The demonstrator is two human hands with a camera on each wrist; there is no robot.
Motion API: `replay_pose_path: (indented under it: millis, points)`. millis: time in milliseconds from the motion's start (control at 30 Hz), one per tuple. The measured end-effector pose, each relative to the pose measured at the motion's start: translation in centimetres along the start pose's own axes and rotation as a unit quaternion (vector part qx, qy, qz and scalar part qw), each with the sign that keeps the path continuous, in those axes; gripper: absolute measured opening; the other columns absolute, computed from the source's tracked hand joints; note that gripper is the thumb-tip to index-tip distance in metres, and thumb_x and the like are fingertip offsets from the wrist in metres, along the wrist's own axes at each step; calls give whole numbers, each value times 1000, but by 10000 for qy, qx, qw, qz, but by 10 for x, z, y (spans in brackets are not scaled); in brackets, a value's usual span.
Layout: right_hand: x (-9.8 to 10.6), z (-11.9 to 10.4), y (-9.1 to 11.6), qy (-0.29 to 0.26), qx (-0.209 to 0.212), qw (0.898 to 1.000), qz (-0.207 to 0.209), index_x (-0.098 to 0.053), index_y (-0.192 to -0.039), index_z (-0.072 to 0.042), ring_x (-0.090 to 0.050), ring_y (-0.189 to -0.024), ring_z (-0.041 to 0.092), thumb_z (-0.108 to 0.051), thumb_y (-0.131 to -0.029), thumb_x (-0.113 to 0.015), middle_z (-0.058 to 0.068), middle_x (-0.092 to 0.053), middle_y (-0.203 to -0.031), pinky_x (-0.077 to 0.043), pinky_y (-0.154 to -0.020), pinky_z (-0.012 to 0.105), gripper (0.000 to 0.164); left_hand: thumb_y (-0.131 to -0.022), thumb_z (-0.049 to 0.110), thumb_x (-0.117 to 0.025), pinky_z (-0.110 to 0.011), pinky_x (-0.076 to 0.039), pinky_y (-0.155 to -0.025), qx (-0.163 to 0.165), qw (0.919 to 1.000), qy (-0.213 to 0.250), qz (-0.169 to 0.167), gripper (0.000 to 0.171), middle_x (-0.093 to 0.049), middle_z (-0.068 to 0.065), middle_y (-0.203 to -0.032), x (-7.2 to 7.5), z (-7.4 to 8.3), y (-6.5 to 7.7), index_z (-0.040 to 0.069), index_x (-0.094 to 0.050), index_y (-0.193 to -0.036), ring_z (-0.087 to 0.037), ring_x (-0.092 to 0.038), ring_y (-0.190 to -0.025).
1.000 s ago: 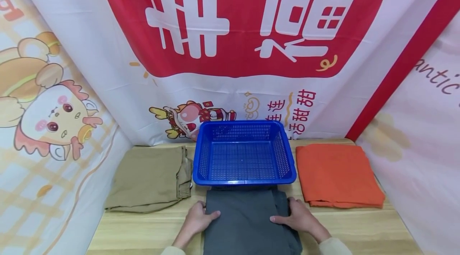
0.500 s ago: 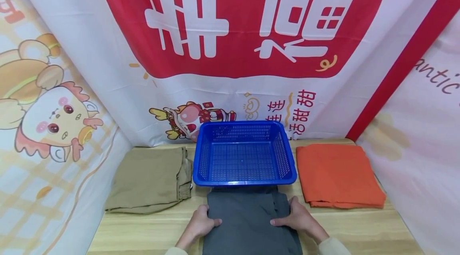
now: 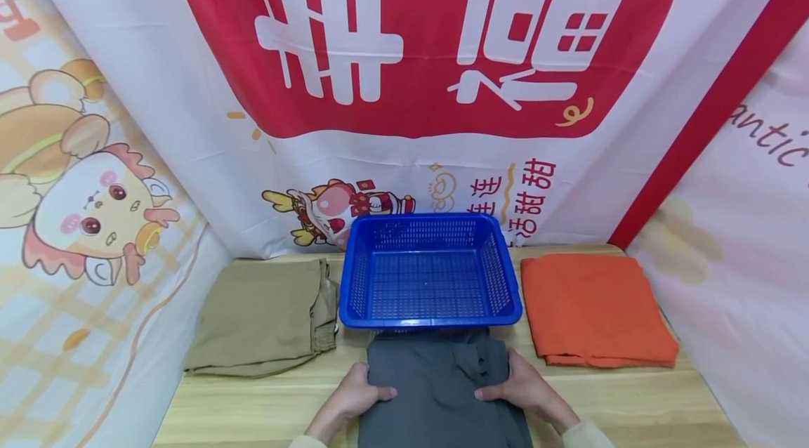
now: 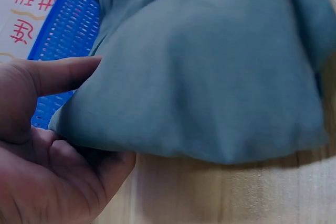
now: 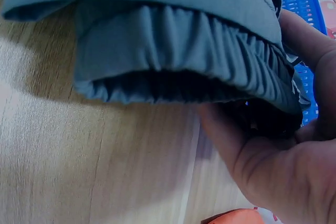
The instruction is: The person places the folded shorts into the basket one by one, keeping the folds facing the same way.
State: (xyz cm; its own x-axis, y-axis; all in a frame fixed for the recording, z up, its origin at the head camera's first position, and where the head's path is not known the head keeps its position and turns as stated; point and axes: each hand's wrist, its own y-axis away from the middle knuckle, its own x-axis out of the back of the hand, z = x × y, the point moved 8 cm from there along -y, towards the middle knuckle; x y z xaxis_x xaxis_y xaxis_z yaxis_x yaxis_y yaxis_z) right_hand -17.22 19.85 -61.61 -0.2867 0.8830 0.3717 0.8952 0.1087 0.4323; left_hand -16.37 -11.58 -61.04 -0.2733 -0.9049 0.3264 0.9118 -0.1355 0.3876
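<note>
Folded dark grey pants (image 3: 436, 392) lie at the front of the table, their far end reaching the basket's near edge. My left hand (image 3: 362, 393) grips their left side, thumb on top; the left wrist view shows the fingers under the folded cloth (image 4: 194, 77). On the opposite side my right hand (image 3: 526, 386) grips the edge the same way. A gathered elastic waistband (image 5: 184, 56) hangs between thumb and fingers in the right wrist view. Both hands' fingers are partly hidden beneath the fabric.
A blue perforated plastic basket (image 3: 430, 286) stands just behind the pants. Folded khaki pants (image 3: 265, 314) with an elastic waist lie left, and a folded orange garment (image 3: 597, 307) lies right. Printed cloth walls (image 3: 253, 195) enclose the wooden table (image 3: 253, 409).
Both hands keep their grip on the grey pants. The left hand has shifted slightly right and toward me, and the cloth's far right corner has wrinkled up.
</note>
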Motion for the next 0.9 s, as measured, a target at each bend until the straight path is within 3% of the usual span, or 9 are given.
replay_pose_path:
  millis: [200, 367, 600, 900]
  points:
    - [0, -6, 6, -168, 2, 9998, -72, -38, -139, 12, -57, -118, 37, -17, -68, -96, 22, -58, -129, -47, -100, 57, 96, -84, 3, -77, -64, -39, -105, -17, 9976, 344, -593, 71, -55, -34, -131, -4, 8, 4, -22, -39, -138, -50, -52, -123]
    - [0, -10, 14, -320, 80, 9986, -403, -43, -135, 9, -61, -110, 30, -18, -71, -94, 15, -63, -121, -52, -95, 51, 86, -84, -1, -77, -61, -42, -103, -215, 9937, 517, -974, 64, -61, -22, -129, -7, 21, 11, -14, -45, -139, -41, -58, -119]
    - [6, -16, 26, -620, 57, 9959, -660, -49, -135, 12, -65, -107, 30, -20, -75, -92, 12, -68, -116, -54, -92, 48, 80, -85, 0, -78, -60, -42, -104, -452, 9900, 681, -1149, 65, -62, -22, -130, -8, 37, 24, -13, -45, -140, -41, -58, -120]
    - [16, -28, 41, -1104, 149, 9900, -867, -53, -131, 16, -68, -102, 28, -16, -80, -87, 14, -71, -112, -57, -88, 45, 69, -87, 3, -78, -57, -43, -106, -405, 9838, 979, -1446, 70, -59, -22, -136, -7, 49, 35, -9, -43, -145, -40, -56, -124]
